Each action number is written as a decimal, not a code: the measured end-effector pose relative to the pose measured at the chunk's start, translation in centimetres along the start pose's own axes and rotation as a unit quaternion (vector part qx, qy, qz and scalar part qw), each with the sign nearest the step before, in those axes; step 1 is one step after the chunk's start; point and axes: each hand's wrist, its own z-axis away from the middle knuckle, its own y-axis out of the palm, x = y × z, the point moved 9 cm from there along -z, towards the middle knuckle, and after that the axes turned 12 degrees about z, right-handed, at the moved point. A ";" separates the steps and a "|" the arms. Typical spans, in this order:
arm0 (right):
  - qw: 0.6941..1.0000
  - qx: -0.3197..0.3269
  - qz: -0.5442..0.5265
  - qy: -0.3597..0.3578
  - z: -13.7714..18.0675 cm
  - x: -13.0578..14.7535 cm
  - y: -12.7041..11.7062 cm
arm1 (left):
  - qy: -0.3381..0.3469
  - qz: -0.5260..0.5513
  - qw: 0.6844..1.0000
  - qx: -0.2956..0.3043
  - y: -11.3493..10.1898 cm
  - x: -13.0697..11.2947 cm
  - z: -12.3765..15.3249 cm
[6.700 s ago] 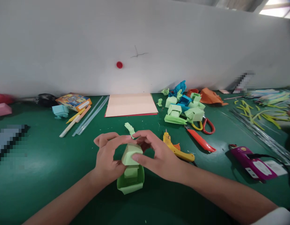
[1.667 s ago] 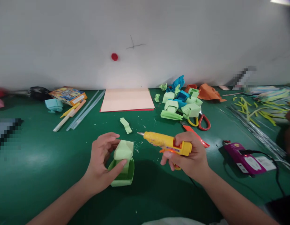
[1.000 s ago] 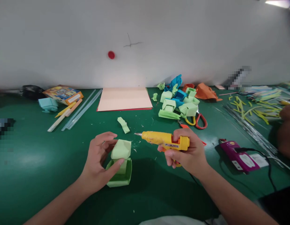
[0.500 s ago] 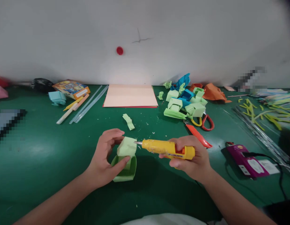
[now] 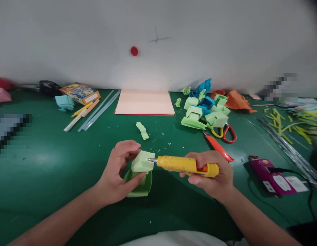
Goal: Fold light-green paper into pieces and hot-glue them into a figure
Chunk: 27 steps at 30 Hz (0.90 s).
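My left hand (image 5: 119, 176) is closed around a light green folded paper piece (image 5: 142, 161), thumb in front and fingers behind. Joined below it, or just under it, is a hollow green paper cup shape (image 5: 147, 186); the thumb hides where the two meet. My right hand (image 5: 212, 174) grips a yellow glue gun (image 5: 177, 164), pointed left. Its metal nozzle lies over the right part of the paper piece's upper face, at or very close to the surface. A loose green paper strip (image 5: 142, 131) lies just beyond my left hand.
Green and blue folded papers (image 5: 205, 111) are heaped at the back right, near scissors (image 5: 229, 133) and a red-handled cutter (image 5: 219, 147). A purple power box (image 5: 272, 176) with a cable sits at right. Glue sticks (image 5: 99, 111) and a peach paper stack (image 5: 145, 102) lie behind.
The glue gun's nozzle has moved left across the paper piece, from near its edge further onto its face. Both hands keep their holds. The whole view has shifted slightly.
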 end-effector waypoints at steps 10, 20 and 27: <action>0.996 -0.013 0.087 0.000 0.4 -0.4 -0.9 | -0.004 -0.045 0.999 0.006 0.0 -0.6 -0.2; 0.996 -0.038 0.080 0.011 0.5 -0.6 -0.8 | -0.002 -0.040 0.999 0.009 0.1 -0.4 0.0; 0.996 -0.038 0.078 0.001 0.4 -0.5 -0.4 | 0.015 -0.022 1.000 0.010 0.2 -0.5 0.0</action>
